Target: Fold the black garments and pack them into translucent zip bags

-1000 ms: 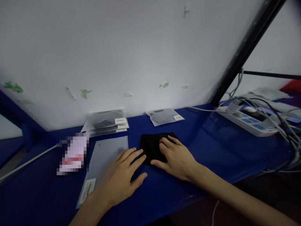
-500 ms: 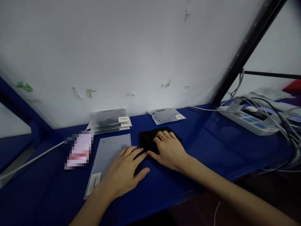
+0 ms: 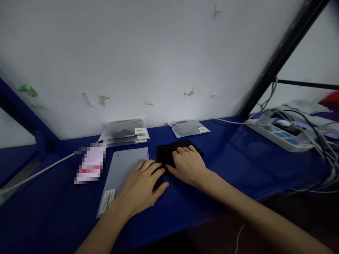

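A folded black cloth [image 3: 164,152] lies on the blue tabletop, its near side partly hidden. My right hand [image 3: 188,165] is on it, fingers bent and close together over the fabric, thumb reaching to its near left corner. Flat and spread, my left hand [image 3: 140,188] rests across the right part of a frosted plastic bag [image 3: 124,164] that has a white barcode label [image 3: 107,200]. Its fingertips come close to the cloth's left corner and my right thumb.
Several filled frosted bags are stacked [image 3: 124,129] against the wall, with another filled bag [image 3: 188,127] to their right. A pixelated pinkish thing [image 3: 91,164] with a white cable [image 3: 50,171] lies at left. A power strip [image 3: 280,137] and tangled cables [image 3: 321,141] occupy the right.
My right hand's fingers are more bent and nearer each other on the cloth than before. My left hand stays nearly in place. The whole view has shifted slightly.
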{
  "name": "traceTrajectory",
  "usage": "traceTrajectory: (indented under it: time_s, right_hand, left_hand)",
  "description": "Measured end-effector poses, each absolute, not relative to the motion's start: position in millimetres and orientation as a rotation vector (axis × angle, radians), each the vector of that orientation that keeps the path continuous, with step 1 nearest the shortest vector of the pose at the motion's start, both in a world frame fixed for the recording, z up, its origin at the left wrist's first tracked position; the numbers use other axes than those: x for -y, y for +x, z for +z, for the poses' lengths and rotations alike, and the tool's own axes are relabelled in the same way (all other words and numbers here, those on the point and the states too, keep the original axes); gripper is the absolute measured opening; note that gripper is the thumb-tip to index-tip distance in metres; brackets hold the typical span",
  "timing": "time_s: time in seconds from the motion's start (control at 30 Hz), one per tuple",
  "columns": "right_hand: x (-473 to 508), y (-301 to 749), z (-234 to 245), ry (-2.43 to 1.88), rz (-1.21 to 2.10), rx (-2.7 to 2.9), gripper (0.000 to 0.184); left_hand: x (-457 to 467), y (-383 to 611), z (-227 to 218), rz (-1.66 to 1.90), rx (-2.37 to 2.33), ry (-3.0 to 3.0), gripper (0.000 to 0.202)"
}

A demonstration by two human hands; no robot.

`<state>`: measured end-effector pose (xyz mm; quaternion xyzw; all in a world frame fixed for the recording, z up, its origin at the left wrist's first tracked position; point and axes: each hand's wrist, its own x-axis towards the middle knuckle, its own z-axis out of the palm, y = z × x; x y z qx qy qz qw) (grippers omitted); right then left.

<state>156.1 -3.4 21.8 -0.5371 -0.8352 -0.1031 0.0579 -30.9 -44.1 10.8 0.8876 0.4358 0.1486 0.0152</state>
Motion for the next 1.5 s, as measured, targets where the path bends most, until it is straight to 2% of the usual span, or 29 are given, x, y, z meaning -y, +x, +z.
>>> traceTrajectory:
  time_s: [0.2,0.57,0.8,0.97,1.1,1.2,1.33,1.5]
  right_hand:
    - [5,148,20,-1.645,-0.378,2.512,0.022]
    - [7,143,18,-1.643,-0.377,2.496,0.023]
    - [-14,210,52,-1.852,-0.039,2.000,0.027]
    - [-35,295,65,-1.803,0.372,1.860,0.030]
    - [-38,327,40,-1.805,0.020,1.694,0.035]
    - [-36,331,11,-1.683,-0.183,1.841,0.041]
    - [-32,333,-27,-1.620,-0.193,2.197,0.043]
    - [-32,339,-55,-1.718,-0.167,2.197,0.053]
  left_hand:
    - [44,-30,10,0.420,-1.376,2.778,0.040]
    - [47,-27,14,0.390,-1.348,2.759,0.046]
    - [42,-31,14,0.413,-1.444,2.759,0.041]
    - [39,-34,12,0.492,-1.622,2.711,0.042]
    - [40,-33,11,0.512,-1.648,2.708,0.043]
    - [40,-32,9,0.472,-1.618,2.736,0.043]
    - [38,-34,6,0.452,-1.638,2.746,0.041]
    - [36,-35,5,0.412,-1.681,2.740,0.042]
